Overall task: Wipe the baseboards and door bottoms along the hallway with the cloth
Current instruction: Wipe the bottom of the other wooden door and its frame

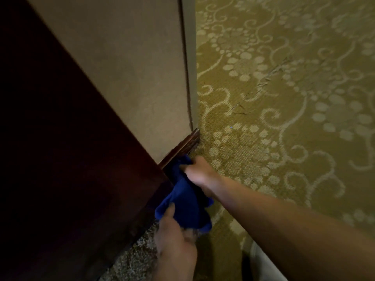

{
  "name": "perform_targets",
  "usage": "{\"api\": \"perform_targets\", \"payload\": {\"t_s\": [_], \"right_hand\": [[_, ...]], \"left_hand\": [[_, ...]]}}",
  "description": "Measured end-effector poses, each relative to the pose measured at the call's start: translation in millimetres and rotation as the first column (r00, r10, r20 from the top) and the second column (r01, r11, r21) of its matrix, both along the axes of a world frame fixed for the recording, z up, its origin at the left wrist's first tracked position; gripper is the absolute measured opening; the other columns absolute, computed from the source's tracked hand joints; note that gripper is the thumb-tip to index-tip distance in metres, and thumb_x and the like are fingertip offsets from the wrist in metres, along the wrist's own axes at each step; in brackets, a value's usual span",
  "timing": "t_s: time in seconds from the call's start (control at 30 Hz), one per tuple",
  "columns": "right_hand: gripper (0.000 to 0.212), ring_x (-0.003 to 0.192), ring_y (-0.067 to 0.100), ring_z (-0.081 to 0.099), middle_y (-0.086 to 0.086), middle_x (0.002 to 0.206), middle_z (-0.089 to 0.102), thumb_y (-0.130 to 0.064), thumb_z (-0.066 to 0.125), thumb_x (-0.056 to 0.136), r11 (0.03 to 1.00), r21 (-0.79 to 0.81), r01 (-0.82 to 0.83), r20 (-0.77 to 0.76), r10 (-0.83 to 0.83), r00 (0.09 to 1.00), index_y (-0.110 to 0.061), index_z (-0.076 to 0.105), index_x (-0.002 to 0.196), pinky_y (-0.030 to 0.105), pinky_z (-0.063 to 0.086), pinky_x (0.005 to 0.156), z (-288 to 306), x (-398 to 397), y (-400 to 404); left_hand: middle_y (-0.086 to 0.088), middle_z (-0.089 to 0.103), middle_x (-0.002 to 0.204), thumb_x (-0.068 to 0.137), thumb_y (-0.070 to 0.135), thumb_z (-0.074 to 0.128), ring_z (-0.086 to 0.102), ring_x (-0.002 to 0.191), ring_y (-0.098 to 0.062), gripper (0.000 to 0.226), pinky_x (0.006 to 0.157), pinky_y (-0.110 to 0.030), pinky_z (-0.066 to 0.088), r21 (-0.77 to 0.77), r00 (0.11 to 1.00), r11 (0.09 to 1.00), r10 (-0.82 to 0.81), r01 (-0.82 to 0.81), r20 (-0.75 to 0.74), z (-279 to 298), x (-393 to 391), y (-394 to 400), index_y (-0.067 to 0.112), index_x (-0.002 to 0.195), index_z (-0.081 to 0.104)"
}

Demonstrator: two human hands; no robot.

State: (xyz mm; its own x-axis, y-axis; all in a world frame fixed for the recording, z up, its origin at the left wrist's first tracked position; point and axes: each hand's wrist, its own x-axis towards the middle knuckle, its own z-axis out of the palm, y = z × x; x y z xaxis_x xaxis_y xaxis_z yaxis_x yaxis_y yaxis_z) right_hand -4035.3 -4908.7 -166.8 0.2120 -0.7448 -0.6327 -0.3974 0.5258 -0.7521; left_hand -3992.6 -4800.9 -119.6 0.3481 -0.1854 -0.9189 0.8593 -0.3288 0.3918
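A dark blue cloth [185, 196] hangs low against the foot of a dark wooden door [67, 159]. My right hand [199, 171] grips the cloth's upper end and holds it at the end of the dark wood baseboard [183, 147], where the board meets the door. My left hand [175, 238] holds the cloth's lower end, thumb over the fabric, just above the floor. The baseboard runs along the bottom of a beige wall [125, 67] up to the wall's corner.
Olive carpet [284, 98] with a pale swirl-and-dot pattern covers the hallway floor to the right. A speckled carpet [134, 258] lies below the door's bottom edge. A pale object [261, 262] shows under my right forearm at the lower edge.
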Motion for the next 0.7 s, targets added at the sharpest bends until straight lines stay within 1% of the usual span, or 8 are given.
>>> {"api": "perform_targets", "payload": {"t_s": [0.07,0.17,0.23,0.33,0.43,0.5,0.57,0.7], "right_hand": [[0.013,0.105,0.038,0.063,0.011,0.079,0.06,-0.008,0.053,0.092,0.991,0.116,0.063,0.078,-0.073,0.994,-0.002,0.063,0.099,0.021,0.054,0.057,11,3,-19],[0.017,0.062,0.023,0.054,0.006,0.072,0.048,0.004,0.048,0.095,0.946,0.249,0.207,0.127,-0.243,0.962,0.004,0.053,0.111,0.015,0.037,0.031,14,-2,-28],[0.022,0.061,0.021,0.049,0.011,0.082,0.05,0.004,0.048,0.095,0.916,0.307,0.259,0.139,-0.312,0.94,0.002,0.048,0.117,0.017,0.043,0.038,13,-6,-23],[0.028,0.097,0.038,0.063,0.017,0.102,0.059,-0.002,0.05,0.091,0.891,0.249,0.379,0.089,-0.411,0.907,0.005,0.056,0.118,0.038,0.055,0.078,9,-8,-50],[0.018,0.092,0.036,0.065,0.02,0.095,0.06,0.0,0.048,0.089,0.83,0.184,0.526,0.151,-0.553,0.819,-0.003,0.059,0.102,0.037,0.051,0.067,-3,-17,-84],[0.012,0.08,0.03,0.062,0.017,0.091,0.062,-0.003,0.048,0.091,0.823,0.173,0.542,0.122,-0.564,0.817,-0.006,0.059,0.096,0.031,0.049,0.062,-6,-24,-80],[0.016,0.069,0.026,0.059,0.014,0.08,0.06,-0.001,0.048,0.092,0.834,0.191,0.517,0.141,-0.545,0.827,-0.01,0.058,0.084,0.028,0.049,0.056,-9,-26,-61],[0.015,0.079,0.028,0.062,0.014,0.089,0.064,-0.005,0.051,0.087,0.884,0.194,0.426,0.148,-0.455,0.878,-0.01,0.06,0.098,0.029,0.052,0.059,-12,-10,-51]], "left_hand": [[-0.009,0.064,0.122,0.099,0.024,0.053,0.063,0.094,-0.022,0.035,0.068,-0.031,0.047,-0.037,1.0,0.999,0.01,-0.01,-0.009,2,-11,-9,0.014,0.132,0.055],[-0.008,0.062,0.125,0.099,0.028,0.052,0.061,0.09,-0.018,0.031,0.066,-0.029,0.046,-0.059,0.999,0.998,0.027,-0.025,0.045,-2,-22,-17,0.016,0.127,0.057],[-0.008,0.061,0.128,0.099,0.028,0.052,0.06,0.092,-0.021,0.035,0.068,-0.031,0.047,-0.035,0.998,0.999,0.035,-0.033,0.06,-4,-27,-19,0.017,0.131,0.055],[-0.007,0.06,0.13,0.098,0.028,0.053,0.062,0.101,-0.02,0.042,0.074,-0.032,0.05,-0.127,0.999,0.992,0.002,0.004,0.045,-3,-35,-38,0.019,0.139,0.05],[-0.009,0.059,0.132,0.1,0.027,0.051,0.062,0.108,-0.022,0.045,0.075,-0.032,0.051,-0.195,0.999,0.98,-0.024,0.031,0.04,0,-36,-71,0.016,0.143,0.044],[-0.009,0.058,0.133,0.1,0.024,0.05,0.061,0.097,-0.021,0.044,0.069,-0.03,0.049,-0.155,0.998,0.988,0.008,0.002,0.064,-3,-40,-80,0.015,0.142,0.045],[-0.009,0.054,0.138,0.101,0.022,0.048,0.06,0.104,-0.026,0.044,0.079,-0.036,0.05,-0.074,0.995,0.996,-0.038,0.045,0.097,-3,-46,-70,0.017,0.144,0.042],[-0.005,0.055,0.137,0.101,0.024,0.047,0.057,0.114,-0.027,0.044,0.081,-0.037,0.048,-0.047,0.987,0.995,-0.087,0.093,0.132,-4,-37,-46,0.023,0.145,0.043]]}}
